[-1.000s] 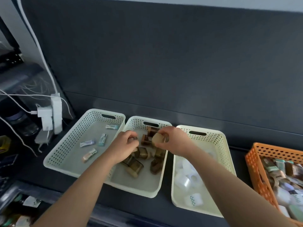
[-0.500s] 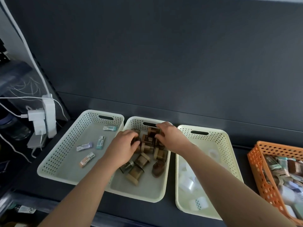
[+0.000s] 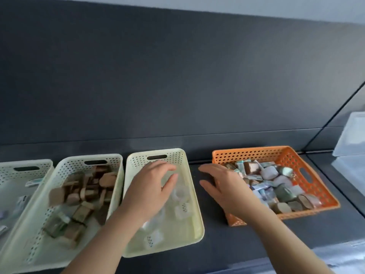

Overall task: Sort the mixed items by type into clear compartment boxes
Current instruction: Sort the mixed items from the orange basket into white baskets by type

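Note:
An orange basket (image 3: 308,157) on the right holds several mixed small items (image 3: 276,184). Three cream baskets stand to its left. The middle one (image 3: 69,163) holds several brown pieces (image 3: 85,192). The cream basket nearest the orange one (image 3: 194,202) holds white packets (image 3: 180,210). My left hand (image 3: 152,188) hovers over this basket with fingers spread and holds nothing. My right hand (image 3: 223,186) is open at the orange basket's left edge, fingers straight, nothing in it. The far-left cream basket (image 3: 42,165) is partly out of frame.
A dark counter (image 3: 217,244) carries all baskets, with a dark wall behind. A clear plastic box (image 3: 351,147) stands at the far right. The picture is blurred by motion.
Both hands left the brown-piece basket and moved right: the left now over the white-packet basket, the right at the orange basket. The view swung right.

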`<state>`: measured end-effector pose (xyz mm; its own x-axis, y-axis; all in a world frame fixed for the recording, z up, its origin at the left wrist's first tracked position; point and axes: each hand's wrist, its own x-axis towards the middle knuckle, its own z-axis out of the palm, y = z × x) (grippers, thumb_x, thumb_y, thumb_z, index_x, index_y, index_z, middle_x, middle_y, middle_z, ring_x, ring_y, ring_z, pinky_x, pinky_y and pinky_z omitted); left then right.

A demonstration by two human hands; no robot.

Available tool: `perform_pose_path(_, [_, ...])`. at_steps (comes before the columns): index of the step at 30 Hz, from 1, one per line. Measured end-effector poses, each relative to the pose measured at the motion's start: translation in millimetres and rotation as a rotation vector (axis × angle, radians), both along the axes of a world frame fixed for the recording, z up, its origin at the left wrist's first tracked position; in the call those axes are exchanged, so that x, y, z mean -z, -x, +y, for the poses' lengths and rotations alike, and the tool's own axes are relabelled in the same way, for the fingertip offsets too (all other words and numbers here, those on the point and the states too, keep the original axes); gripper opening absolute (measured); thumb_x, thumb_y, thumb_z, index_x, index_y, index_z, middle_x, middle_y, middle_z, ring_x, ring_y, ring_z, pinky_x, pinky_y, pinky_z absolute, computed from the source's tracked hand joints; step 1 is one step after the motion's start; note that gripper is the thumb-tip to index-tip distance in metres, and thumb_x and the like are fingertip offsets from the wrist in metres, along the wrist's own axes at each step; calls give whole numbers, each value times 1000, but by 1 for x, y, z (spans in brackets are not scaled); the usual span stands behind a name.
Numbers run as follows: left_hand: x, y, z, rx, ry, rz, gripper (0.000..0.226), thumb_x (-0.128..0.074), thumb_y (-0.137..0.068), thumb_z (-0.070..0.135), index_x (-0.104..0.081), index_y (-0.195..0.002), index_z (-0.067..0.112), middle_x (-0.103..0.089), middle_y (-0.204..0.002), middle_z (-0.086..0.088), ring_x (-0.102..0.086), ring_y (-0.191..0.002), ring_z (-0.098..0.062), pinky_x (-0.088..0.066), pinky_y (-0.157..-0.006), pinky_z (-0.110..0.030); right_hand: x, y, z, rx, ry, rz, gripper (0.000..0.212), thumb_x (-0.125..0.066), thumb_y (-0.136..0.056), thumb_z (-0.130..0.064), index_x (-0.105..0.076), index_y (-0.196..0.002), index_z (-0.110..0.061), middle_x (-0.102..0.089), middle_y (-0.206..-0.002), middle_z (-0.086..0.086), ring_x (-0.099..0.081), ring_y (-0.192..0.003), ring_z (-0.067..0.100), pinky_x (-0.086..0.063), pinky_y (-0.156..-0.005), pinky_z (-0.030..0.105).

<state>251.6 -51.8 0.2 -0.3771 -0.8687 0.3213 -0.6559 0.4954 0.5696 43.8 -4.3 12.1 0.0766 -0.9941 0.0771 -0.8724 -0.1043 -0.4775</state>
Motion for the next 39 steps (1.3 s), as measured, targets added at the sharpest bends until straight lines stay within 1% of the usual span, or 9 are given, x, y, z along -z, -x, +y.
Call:
perform_pose_path(4, [13,91,-3,126,-74,20,20,-63,-90,28,-69,-108,21,-66,-102,12,-60,-95,-6,-50,-87,-31,0,95,18,140,-35,29,35,-58,-94,-24,-59,-128,-21,-60,-128,-10,-61,-110,10,-40,-84,13])
perform_pose_path(7, [20,152,-12,172,-148,-18,29,-62,-91,30,-64,-119,23,-62,-112,12,-58,-101,-3,-49,-91,-26,8,161,20,209,-96,67,36,-58,-94,-22,-58,-130,-19,-58,-133,-5,-57,-118,13,-43,-93,22])
perform_pose_path(11, [31,217,-30,184,-191,-101,37,-62,-91,29,-59,-128,21,-60,-123,7,-55,-114,-11,-44,-95,-26,20,220,9,232,-167,106,37,-58,-94,-22,-57,-131,-19,-57,-135,-3,-57,-117,17,-41,-92,24])
perform_pose_path(17, [55,276,-54,162,-205,-355,56,-66,-88,34,-49,-139,22,-52,-140,2,-41,-131,-19,-33,-108,-34,36,253,-15,184,-205,98,36,-57,-94,-25,-57,-130,-24,-60,-128,-5,-69,-90,18,-51,-83,31])
perform_pose_path(20, [61,286,-60,146,-155,-468,56,-68,-86,36,-50,-138,22,-53,-137,3,-42,-126,-19,-36,-106,-35,41,255,-23,126,-200,54,37,-57,-94,-20,-57,-131,-23,-61,-128,-2,-64,-97,17,-50,-84,30])
perform_pose_path(26, [60,278,-58,104,-179,-502,59,-73,-79,43,-55,-132,26,-54,-124,4,-45,-118,-19,-39,-98,-32,51,254,-35,28,-213,-1,39,-58,-93,-21,-56,-132,-18,-58,-134,-2,-58,-116,16,-46,-97,31])
perform_pose_path(33, [41,227,-44,-143,-332,-93,39,-78,-75,37,-57,-107,26,-58,-105,11,-57,-95,-9,-42,-77,-25,53,236,-47,-109,-221,-10,34,-62,-91,-29,-63,-124,-20,-65,-123,-2,-62,-105,14,-50,-92,27])
perform_pose_path(36, [31,207,-33,-195,-393,98,38,-74,-81,31,-52,-112,33,-63,-106,15,-61,-99,-7,-49,-84,-29,60,215,-54,-186,-311,52,39,-57,-90,-46,-67,-118,-21,-69,-113,-2,-65,-95,15,-55,-86,35])
perform_pose_path(39, [24,195,-27,-188,-548,284,27,-68,-86,27,-57,-110,34,-68,-104,13,-67,-94,-6,-52,-87,-32,69,198,-60,-238,-395,184,37,-52,-92,-47,-66,-113,-19,-69,-107,0,-63,-94,19,-53,-86,38])
